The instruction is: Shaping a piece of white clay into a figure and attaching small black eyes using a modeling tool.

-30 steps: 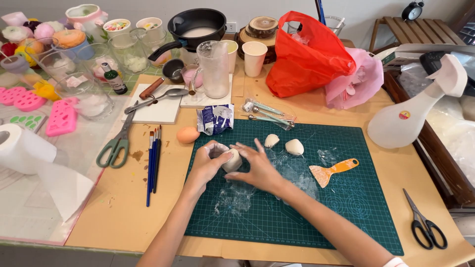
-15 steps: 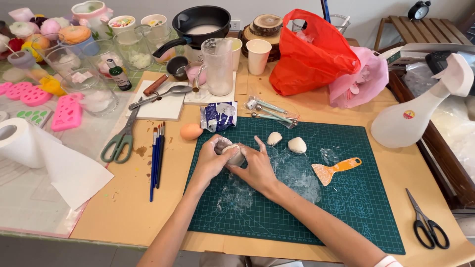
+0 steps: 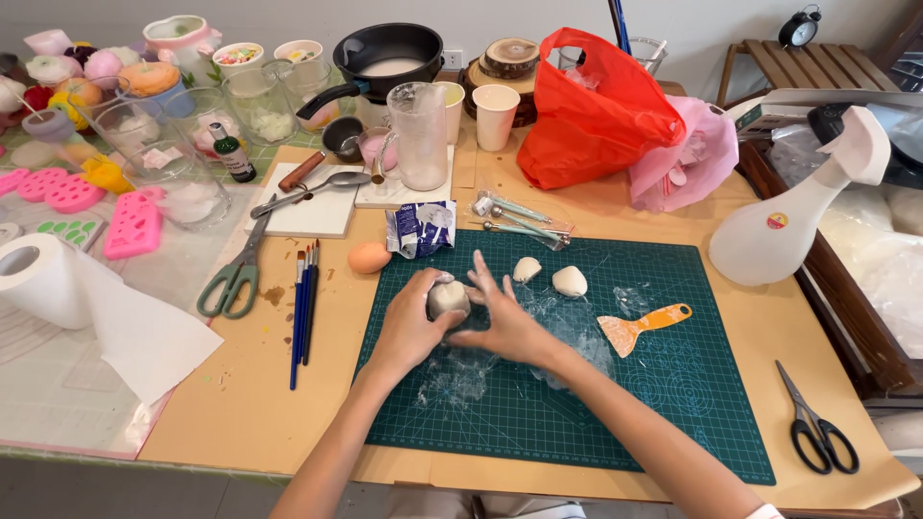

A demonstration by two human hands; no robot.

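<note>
We record the left hand [image 3: 409,327] cupped around the near-left side of a lump of white clay [image 3: 448,299], fingers curled against it. The right hand [image 3: 505,322] presses on the lump from the right, thumb and forefinger against it and the other fingers spread upward and apart. The lump rests between both hands in the upper-left part of the green cutting mat [image 3: 673,423], which lies on the surface [image 3: 240,413].

We note two smaller white clay pieces [image 3: 569,281] on the mat just beyond the right hand, side by side and close together. An orange-handled scraper [image 3: 642,327] lies on the mat to their right, well apart from the hands. A crumpled clear plastic film [image 3: 461,375] lies on the mat beneath the forearms.

Off the mat's upper-left corner we observe a torn blue-and-white packet [image 3: 421,229] and, just beside it, an egg-shaped orange object [image 3: 368,258]. Blue-handled paintbrushes [image 3: 303,308] lie parallel to the left of the mat, with green-handled scissors [image 3: 236,274] farther left. Black scissors [image 3: 815,423] lie off the mat's right edge. A white spray bottle [image 3: 788,221] stands at upper right.
</note>
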